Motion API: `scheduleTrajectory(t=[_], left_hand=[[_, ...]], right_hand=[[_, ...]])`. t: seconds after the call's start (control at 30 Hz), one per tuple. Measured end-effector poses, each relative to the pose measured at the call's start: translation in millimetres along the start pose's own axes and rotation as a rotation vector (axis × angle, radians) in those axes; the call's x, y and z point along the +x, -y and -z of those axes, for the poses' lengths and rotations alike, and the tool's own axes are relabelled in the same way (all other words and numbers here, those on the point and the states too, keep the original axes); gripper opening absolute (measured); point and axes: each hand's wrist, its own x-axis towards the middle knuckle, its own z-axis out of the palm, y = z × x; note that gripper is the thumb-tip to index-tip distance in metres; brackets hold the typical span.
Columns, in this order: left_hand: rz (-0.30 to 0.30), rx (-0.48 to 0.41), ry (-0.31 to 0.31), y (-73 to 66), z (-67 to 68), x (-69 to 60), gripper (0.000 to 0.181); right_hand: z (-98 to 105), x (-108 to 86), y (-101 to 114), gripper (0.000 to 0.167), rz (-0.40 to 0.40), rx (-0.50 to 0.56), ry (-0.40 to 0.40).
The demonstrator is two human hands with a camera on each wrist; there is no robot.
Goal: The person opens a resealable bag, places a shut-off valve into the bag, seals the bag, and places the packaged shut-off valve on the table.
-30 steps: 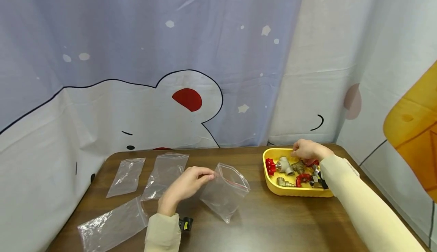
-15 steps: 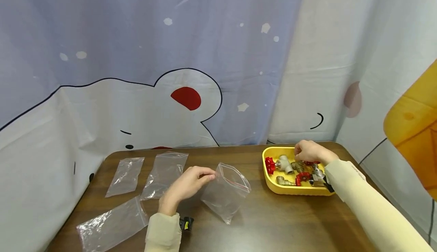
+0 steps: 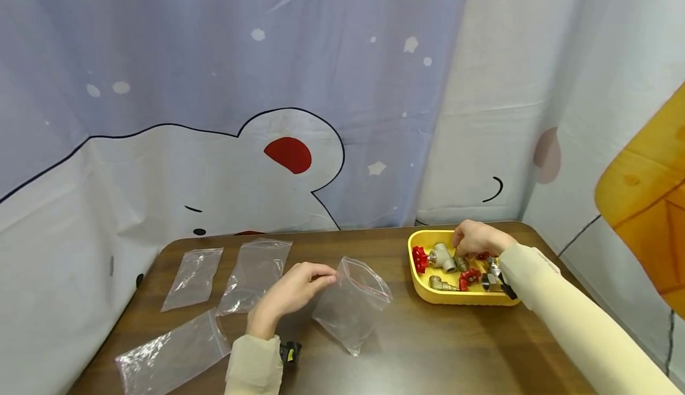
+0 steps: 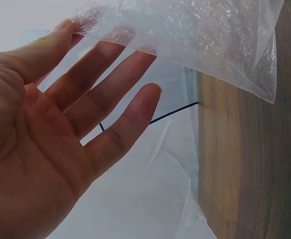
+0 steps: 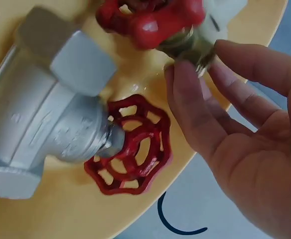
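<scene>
My left hand (image 3: 289, 292) pinches the rim of a clear zip bag (image 3: 348, 312) between thumb and fingertip; the bag hangs with its mouth open. The left wrist view has the other fingers of this hand (image 4: 71, 124) spread below the plastic (image 4: 210, 40). My right hand (image 3: 478, 239) reaches into the yellow tray (image 3: 465, 300) at the right. In the right wrist view, thumb and fingers of this hand (image 5: 245, 124) grip a brass valve (image 5: 185, 47) near a red handwheel (image 5: 160, 25). A silver valve (image 5: 51, 109) with a red handwheel (image 5: 133, 149) lies beside it.
Three flat clear bags lie at the left of the table: one at the back left (image 3: 194, 279), one beside it (image 3: 257, 276) and one nearer the front (image 3: 173, 356). A grey valve (image 3: 442, 257) and a brass elbow fitting (image 3: 442, 284) lie in the tray. A printed curtain hangs behind.
My right hand has shifted slightly left and lower in the tray, onto the brass valve. My left hand still holds the bag in nearly the same place.
</scene>
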Motion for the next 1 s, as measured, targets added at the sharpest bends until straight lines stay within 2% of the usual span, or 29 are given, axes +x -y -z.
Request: scheduleTrajectory(t=[0.17,0.3,0.43,0.57,0.73,1.0], left_hand=[[-0.001,0.000,-0.008,0.6,0.2,-0.9,0.017],[0.000,0.001,-0.012,1.9,0.6,-1.4,0.017],[-0.006,0.011,-0.019,3.2,0.1,-0.7,0.017],[-0.005,0.015,-0.023,2.9,0.0,-0.8,0.016],[-0.004,0.007,-0.024,0.8,0.8,-0.6,0.016],[0.004,0.001,-0.023,0.3,1.1,-1.9,0.016]], right_hand=[[0.2,2.8,4.6,0.017,-0.016,-0.017,0.027],[-0.8,5.3,7.5,0.006,-0.021,-0.084,-0.007],[0.7,3.3,4.8,0.015,-0.025,-0.138,-0.031],[6.9,-2.9,-0.3,0.006,-0.002,-0.086,-0.051],[23.8,-14.4,0.6,0.006,0.041,-0.023,-0.120],[53.2,-41.8,31.4,0.010,0.138,0.057,-0.231]])
